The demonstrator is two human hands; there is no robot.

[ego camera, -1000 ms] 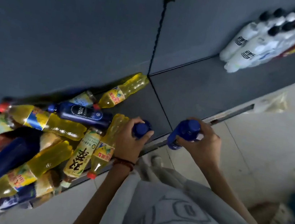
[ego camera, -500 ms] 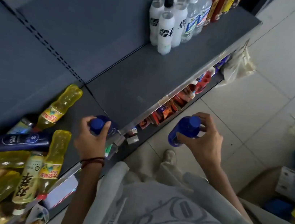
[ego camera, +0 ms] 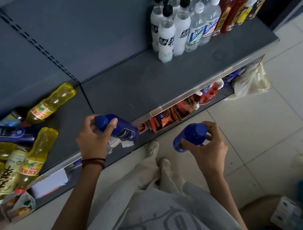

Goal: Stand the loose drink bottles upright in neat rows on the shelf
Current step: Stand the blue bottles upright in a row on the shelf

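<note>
A person carries two blue bottles from a heap of loose bottles (ego camera: 33, 156) lying on their sides at the left end of a grey shelf (ego camera: 131, 84) toward the standing rows (ego camera: 166, 37) at its far right. The left hand (ego camera: 92, 139), fingers curled round the neck just below the cap, holds the left blue bottle (ego camera: 125, 131) tilted over the shelf's front edge. The right hand (ego camera: 209, 154) pinches the right blue bottle (ego camera: 189, 138) near its cap, out over the floor and clear of the shelf. The step in hand appears to be the carry. The next move likely calls for reaching across the bare stretch of shelf and setting each bottle down on its base, close beside the white bottles, without knocking the front one. Compared with half a second ago, the left bottle has tipped from nearly cap-up to a slant with its body pointing right, while the right bottle sits much as it did.
</note>
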